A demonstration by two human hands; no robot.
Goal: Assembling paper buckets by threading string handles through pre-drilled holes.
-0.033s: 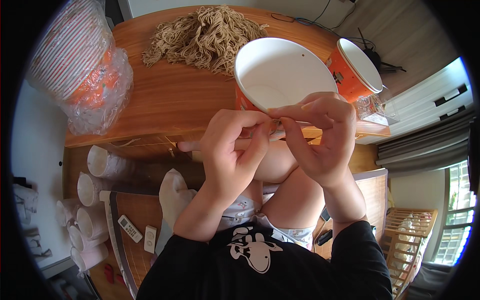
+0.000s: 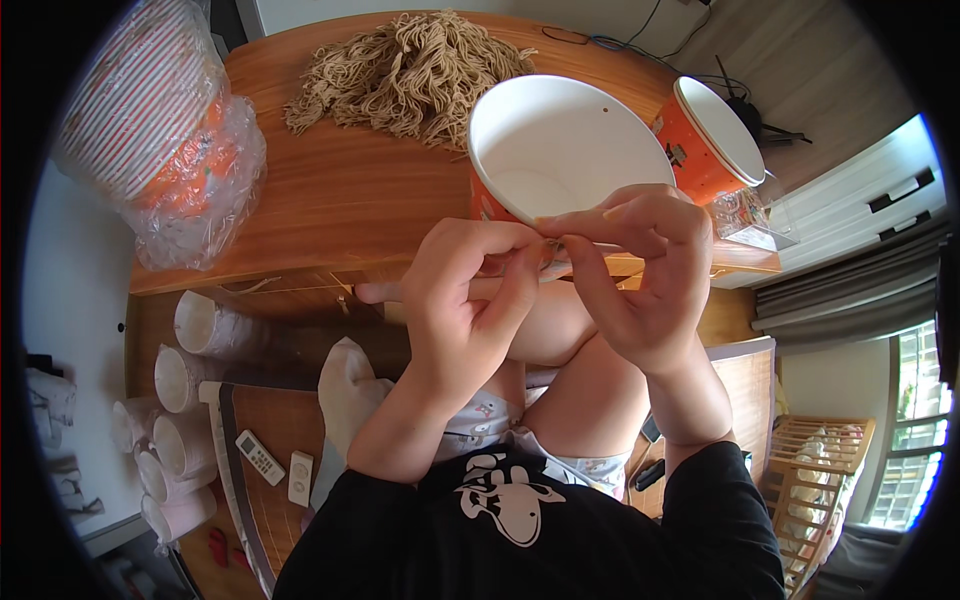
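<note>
A large paper bucket [image 2: 560, 150], white inside and orange outside, stands at the table's near edge with a small hole near its far rim. My left hand [image 2: 465, 290] and my right hand [image 2: 645, 265] meet in front of its near rim, thumbs and forefingers pinched tip to tip. Something small and thin shows between the fingertips, mostly covered, and I cannot make out what it is. Behind the bucket, to the left, lies a heap of tan cords [image 2: 415, 80].
Plastic-wrapped stacked buckets [image 2: 160, 130] stand at the table's left, and a smaller orange bucket [image 2: 705, 140] at its right. Several wrapped white stacks [image 2: 185, 445] are on the floor at left. Near my leg lie a remote control [image 2: 261, 457] and a white power strip [image 2: 299, 477].
</note>
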